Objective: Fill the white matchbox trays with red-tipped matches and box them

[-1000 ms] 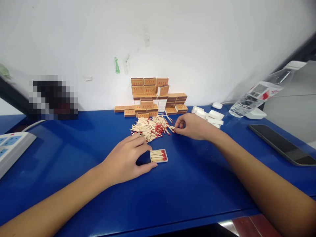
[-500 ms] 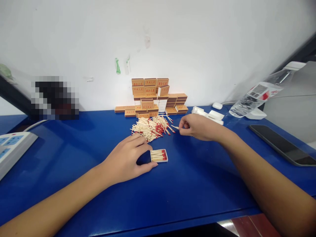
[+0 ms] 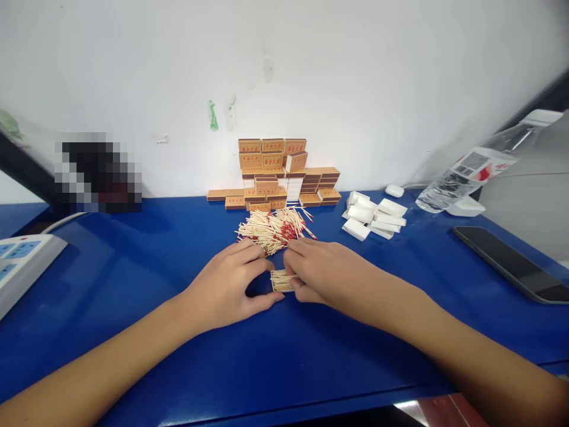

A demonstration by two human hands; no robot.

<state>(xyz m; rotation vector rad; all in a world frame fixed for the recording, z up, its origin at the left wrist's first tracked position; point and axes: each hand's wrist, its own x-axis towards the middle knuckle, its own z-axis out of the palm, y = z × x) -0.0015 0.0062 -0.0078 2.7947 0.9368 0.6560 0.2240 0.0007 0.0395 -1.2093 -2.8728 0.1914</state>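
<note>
A small white matchbox tray (image 3: 280, 280) with red-tipped matches in it lies on the blue table (image 3: 178, 249). My left hand (image 3: 229, 284) rests beside it, thumb and curled fingers pressed against the tray's left end. My right hand (image 3: 317, 273) covers the tray's right half, fingers pinched over the matches there. Just behind both hands lies a loose pile of matches (image 3: 273, 228).
Stacked orange matchboxes (image 3: 278, 172) stand against the wall. Several empty white trays (image 3: 373, 214) lie to the right. A tilted water bottle (image 3: 466, 172) and a dark phone (image 3: 511, 264) are at far right. A white power strip (image 3: 20, 264) sits at the left edge.
My right hand left the edge of the match pile holding a match and came down onto the tray. The left hand stayed on the tray.
</note>
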